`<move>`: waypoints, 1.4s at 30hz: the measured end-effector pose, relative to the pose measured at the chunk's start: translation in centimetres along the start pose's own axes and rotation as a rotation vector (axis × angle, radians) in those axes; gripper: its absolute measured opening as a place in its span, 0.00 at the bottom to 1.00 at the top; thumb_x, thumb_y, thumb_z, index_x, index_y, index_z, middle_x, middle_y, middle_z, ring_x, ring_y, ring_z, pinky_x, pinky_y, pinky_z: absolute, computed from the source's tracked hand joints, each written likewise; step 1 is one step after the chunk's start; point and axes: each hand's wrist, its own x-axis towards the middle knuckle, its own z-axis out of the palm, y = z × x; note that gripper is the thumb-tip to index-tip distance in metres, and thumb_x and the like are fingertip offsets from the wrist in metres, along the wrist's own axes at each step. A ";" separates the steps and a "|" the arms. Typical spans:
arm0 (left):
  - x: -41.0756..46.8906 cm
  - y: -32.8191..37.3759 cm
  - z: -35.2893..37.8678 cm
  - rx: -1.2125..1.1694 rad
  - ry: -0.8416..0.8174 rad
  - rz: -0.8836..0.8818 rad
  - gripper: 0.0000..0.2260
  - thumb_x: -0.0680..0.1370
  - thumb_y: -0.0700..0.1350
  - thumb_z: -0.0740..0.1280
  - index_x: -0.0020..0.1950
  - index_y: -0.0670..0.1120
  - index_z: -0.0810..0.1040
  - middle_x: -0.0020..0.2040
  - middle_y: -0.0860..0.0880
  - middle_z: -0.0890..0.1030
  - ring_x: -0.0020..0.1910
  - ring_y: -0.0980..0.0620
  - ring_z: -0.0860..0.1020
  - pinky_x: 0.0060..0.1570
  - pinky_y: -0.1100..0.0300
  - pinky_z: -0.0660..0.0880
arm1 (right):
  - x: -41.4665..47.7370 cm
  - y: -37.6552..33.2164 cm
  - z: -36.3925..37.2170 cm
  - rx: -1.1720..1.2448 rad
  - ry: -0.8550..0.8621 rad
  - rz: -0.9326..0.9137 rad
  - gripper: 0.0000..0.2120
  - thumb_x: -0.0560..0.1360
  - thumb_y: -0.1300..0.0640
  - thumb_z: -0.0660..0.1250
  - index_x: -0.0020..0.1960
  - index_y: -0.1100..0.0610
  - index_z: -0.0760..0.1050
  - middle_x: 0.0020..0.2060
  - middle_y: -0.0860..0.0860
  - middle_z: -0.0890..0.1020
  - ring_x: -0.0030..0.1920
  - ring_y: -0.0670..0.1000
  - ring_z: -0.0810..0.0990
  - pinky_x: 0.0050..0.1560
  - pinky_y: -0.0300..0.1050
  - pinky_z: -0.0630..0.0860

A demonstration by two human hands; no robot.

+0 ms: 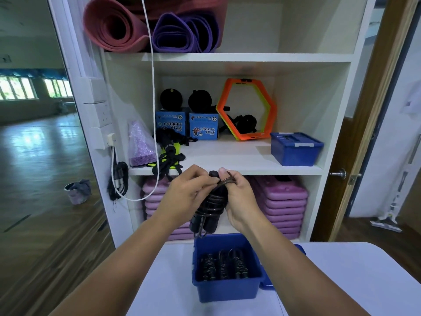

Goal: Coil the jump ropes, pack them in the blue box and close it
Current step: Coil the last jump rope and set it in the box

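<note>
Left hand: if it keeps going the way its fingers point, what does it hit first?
The left hand points right, into the rope bundle it already grips; beyond that, the right hand. Nothing else shows in that line.

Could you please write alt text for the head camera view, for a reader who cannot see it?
Two hands, left hand and right hand, wind cord around a black jump rope above an open blue box already holding coiled ropes. Behind stands a white shelf unit with rolled mats.

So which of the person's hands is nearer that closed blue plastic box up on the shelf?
Right. The right hand is on the side towards the closed blue plastic box; the left hand is further left.
</note>
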 end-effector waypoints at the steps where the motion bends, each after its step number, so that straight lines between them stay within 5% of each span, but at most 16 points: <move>1: 0.1 0.3 -0.1 -0.067 0.022 -0.075 0.06 0.77 0.42 0.71 0.49 0.41 0.85 0.44 0.50 0.78 0.41 0.54 0.77 0.41 0.59 0.76 | 0.1 -0.2 0.0 -0.004 -0.007 -0.012 0.06 0.80 0.54 0.66 0.50 0.57 0.76 0.45 0.57 0.82 0.46 0.52 0.80 0.52 0.51 0.77; 4: 0.7 1.6 -0.2 -0.374 0.067 -0.429 0.02 0.74 0.37 0.75 0.43 0.40 0.83 0.37 0.55 0.81 0.37 0.60 0.78 0.41 0.68 0.73 | 0.5 -0.9 -0.2 -0.056 -0.019 -0.071 0.04 0.79 0.55 0.68 0.51 0.55 0.76 0.50 0.59 0.82 0.49 0.54 0.80 0.58 0.54 0.77; 7: 1.2 1.8 -0.4 -0.573 0.100 -0.618 0.06 0.77 0.44 0.73 0.42 0.43 0.81 0.34 0.52 0.79 0.35 0.56 0.76 0.42 0.58 0.74 | 0.8 -1.2 -0.5 -0.129 -0.018 -0.137 0.03 0.77 0.55 0.70 0.50 0.51 0.78 0.49 0.55 0.83 0.48 0.51 0.81 0.55 0.50 0.78; 12: 2.5 1.5 -0.5 -0.588 -0.134 -0.673 0.06 0.77 0.44 0.73 0.52 0.53 0.83 0.38 0.48 0.75 0.39 0.48 0.72 0.45 0.51 0.71 | 0.6 -1.7 -1.1 -0.089 0.001 -0.126 0.02 0.77 0.59 0.69 0.49 0.54 0.78 0.45 0.53 0.84 0.45 0.50 0.81 0.50 0.48 0.77; 15: 3.8 1.6 -1.3 -0.578 -0.290 -0.654 0.09 0.78 0.42 0.71 0.56 0.52 0.84 0.47 0.49 0.84 0.47 0.44 0.80 0.56 0.52 0.76 | 0.5 -2.2 -1.2 -0.068 -0.011 -0.133 0.02 0.77 0.59 0.69 0.49 0.54 0.78 0.45 0.54 0.84 0.45 0.52 0.82 0.50 0.49 0.77; 17: 4.3 1.5 -1.8 -0.518 -0.380 -0.641 0.07 0.78 0.45 0.71 0.55 0.51 0.85 0.50 0.46 0.86 0.52 0.46 0.82 0.62 0.48 0.75 | 0.5 -2.3 -1.4 -0.047 -0.011 -0.124 0.02 0.77 0.59 0.70 0.49 0.54 0.79 0.45 0.55 0.84 0.45 0.52 0.82 0.51 0.50 0.78; 19: 4.3 1.5 -1.8 -0.461 -0.398 -0.622 0.05 0.78 0.47 0.71 0.51 0.50 0.85 0.48 0.44 0.85 0.47 0.51 0.81 0.59 0.47 0.75 | 0.4 -2.4 -1.4 -0.022 -0.005 -0.112 0.02 0.76 0.59 0.70 0.49 0.54 0.79 0.46 0.56 0.84 0.45 0.53 0.82 0.53 0.51 0.78; 25: 2.7 2.3 0.5 -0.476 -0.091 -0.589 0.04 0.80 0.44 0.68 0.49 0.47 0.82 0.45 0.46 0.84 0.39 0.49 0.81 0.44 0.51 0.77 | 0.5 -3.1 -1.0 -0.086 -0.001 -0.158 0.03 0.75 0.58 0.72 0.49 0.53 0.81 0.40 0.48 0.85 0.42 0.50 0.82 0.46 0.48 0.80; 30: 2.3 2.6 1.9 -0.457 0.264 -0.629 0.05 0.81 0.44 0.64 0.49 0.45 0.79 0.44 0.47 0.81 0.43 0.51 0.79 0.45 0.55 0.76 | 0.6 -3.7 0.1 -0.338 -0.084 -0.267 0.03 0.74 0.59 0.74 0.47 0.57 0.83 0.42 0.50 0.86 0.44 0.46 0.84 0.49 0.45 0.82; 35: 1.9 2.2 1.1 -0.436 0.301 -0.591 0.12 0.79 0.53 0.63 0.52 0.46 0.80 0.47 0.46 0.83 0.49 0.47 0.81 0.52 0.48 0.78 | 0.8 -3.3 0.6 -0.325 -0.127 -0.257 0.03 0.75 0.57 0.73 0.46 0.57 0.83 0.40 0.51 0.86 0.42 0.46 0.84 0.47 0.42 0.79; 42: 2.6 1.7 0.5 -0.465 0.325 -0.667 0.07 0.81 0.49 0.66 0.47 0.48 0.82 0.42 0.50 0.84 0.42 0.54 0.82 0.47 0.54 0.79 | 1.3 -2.0 0.3 -0.348 -0.222 -0.189 0.13 0.78 0.46 0.65 0.58 0.49 0.82 0.53 0.52 0.85 0.57 0.53 0.83 0.64 0.59 0.76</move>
